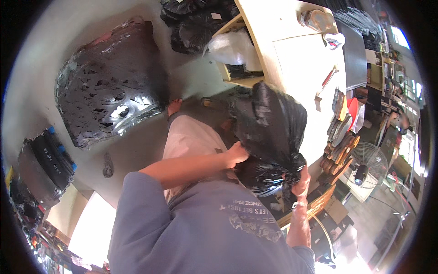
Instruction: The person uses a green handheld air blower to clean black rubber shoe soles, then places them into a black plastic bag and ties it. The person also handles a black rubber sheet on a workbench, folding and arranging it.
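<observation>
A stuffed black plastic bag [273,121] hangs in front of me, beside the edge of a pale wooden worktable [292,55]. My left hand [237,154] is closed on the bag's near left side, fingers curled into the film. At the bag's gathered, wrinkled end, my right hand [301,181] grips the bunched plastic; its fingers are partly hidden by the folds. What the bag contains cannot be seen.
A large bundle wrapped in black plastic [109,86] lies on the floor at left. More black bags [196,27] stand beyond. Under the tabletop, a shelf holds a white bag [235,48]. A hammer [326,84] rests on the table. To the right stands a wire-caged fan [365,165].
</observation>
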Action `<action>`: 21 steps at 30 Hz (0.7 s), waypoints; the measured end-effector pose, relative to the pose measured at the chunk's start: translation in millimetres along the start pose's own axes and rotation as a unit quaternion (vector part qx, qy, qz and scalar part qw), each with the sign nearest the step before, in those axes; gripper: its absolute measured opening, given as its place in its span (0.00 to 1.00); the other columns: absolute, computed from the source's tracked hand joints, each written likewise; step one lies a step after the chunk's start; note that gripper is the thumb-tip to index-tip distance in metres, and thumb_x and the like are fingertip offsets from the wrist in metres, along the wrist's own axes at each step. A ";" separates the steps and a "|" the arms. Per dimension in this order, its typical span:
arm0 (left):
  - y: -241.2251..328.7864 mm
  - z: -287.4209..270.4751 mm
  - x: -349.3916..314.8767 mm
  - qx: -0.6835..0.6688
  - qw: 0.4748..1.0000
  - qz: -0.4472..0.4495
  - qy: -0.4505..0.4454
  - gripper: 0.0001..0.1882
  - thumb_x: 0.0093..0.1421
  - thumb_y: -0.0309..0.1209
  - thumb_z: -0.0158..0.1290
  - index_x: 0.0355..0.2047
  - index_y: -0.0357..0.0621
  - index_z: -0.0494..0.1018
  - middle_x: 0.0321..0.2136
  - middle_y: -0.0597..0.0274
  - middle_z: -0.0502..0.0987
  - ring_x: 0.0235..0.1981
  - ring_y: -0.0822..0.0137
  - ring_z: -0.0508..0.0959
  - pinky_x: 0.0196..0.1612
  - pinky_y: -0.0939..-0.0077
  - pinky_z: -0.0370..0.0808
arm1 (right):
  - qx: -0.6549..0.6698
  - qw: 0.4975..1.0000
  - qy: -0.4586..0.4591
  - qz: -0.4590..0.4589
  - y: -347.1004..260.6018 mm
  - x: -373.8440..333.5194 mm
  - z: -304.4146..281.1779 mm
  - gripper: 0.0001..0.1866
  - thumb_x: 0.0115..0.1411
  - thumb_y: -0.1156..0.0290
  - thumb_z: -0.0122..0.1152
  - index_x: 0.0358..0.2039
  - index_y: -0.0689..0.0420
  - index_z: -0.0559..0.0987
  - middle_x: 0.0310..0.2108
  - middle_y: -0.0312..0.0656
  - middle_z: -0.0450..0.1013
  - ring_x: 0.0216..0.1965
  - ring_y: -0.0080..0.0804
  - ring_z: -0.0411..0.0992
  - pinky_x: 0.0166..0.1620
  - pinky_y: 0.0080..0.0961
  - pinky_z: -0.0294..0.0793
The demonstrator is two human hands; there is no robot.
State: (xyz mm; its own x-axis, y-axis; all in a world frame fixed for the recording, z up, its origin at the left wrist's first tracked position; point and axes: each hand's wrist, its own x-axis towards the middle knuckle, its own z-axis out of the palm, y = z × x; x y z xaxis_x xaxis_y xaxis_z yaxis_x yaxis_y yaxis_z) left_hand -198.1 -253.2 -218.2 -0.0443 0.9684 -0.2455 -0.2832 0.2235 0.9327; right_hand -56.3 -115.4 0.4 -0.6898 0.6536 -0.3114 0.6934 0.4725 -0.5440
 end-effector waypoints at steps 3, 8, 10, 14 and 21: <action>-6.9 -26.3 -36.2 -0.150 0.982 -0.102 0.043 0.26 0.62 0.33 0.55 0.60 0.37 0.73 0.59 0.44 0.75 0.60 0.50 0.74 0.62 0.52 0.71 | 0.038 0.998 -0.028 0.047 -41.7 14.3 29.9 0.33 0.56 0.83 0.65 0.63 0.58 0.69 0.43 0.46 0.84 0.45 0.41 0.84 0.50 0.30 0.79; -62.1 -75.8 -67.9 -0.202 0.952 -0.183 0.143 0.25 0.62 0.36 0.56 0.58 0.37 0.74 0.60 0.43 0.74 0.60 0.47 0.74 0.62 0.52 0.71 | 0.046 0.997 -0.051 -0.035 -48.3 74.9 115.2 0.35 0.49 0.90 0.57 0.59 0.55 0.70 0.45 0.54 0.81 0.48 0.57 0.80 0.50 0.39 0.79; -99.5 -106.2 -67.4 -0.164 0.944 -0.208 0.197 0.25 0.62 0.36 0.56 0.58 0.37 0.74 0.60 0.42 0.73 0.60 0.46 0.73 0.62 0.52 0.71 | 0.054 0.994 -0.096 -0.014 -33.0 110.8 159.2 0.35 0.48 0.91 0.55 0.58 0.53 0.71 0.45 0.56 0.80 0.49 0.62 0.78 0.50 0.44 0.78; -164.8 -160.7 -87.8 0.080 0.919 -0.267 0.279 0.25 0.62 0.38 0.57 0.56 0.37 0.75 0.60 0.41 0.73 0.60 0.44 0.73 0.62 0.52 0.70 | 0.029 0.993 -0.107 -0.034 10.8 190.1 271.7 0.34 0.46 0.85 0.60 0.57 0.52 0.70 0.40 0.56 0.80 0.46 0.63 0.77 0.48 0.51 0.77; -221.7 -157.8 -136.7 0.476 0.808 -0.286 0.197 0.25 0.58 0.38 0.63 0.56 0.44 0.76 0.66 0.50 0.66 0.68 0.39 0.62 0.69 0.43 0.61 | -0.056 0.986 -0.156 -0.029 114.4 324.9 461.0 0.35 0.49 0.77 0.62 0.60 0.53 0.66 0.35 0.56 0.79 0.42 0.63 0.77 0.44 0.53 0.75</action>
State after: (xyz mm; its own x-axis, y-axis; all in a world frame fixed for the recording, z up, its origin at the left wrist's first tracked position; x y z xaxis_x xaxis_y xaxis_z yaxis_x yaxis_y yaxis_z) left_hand -280.4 -452.6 -433.1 -0.5215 0.6073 -0.5994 0.4907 0.7881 0.3715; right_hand -297.1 -121.5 -522.1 -0.7467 0.4182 -0.5173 0.6582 0.5770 -0.4836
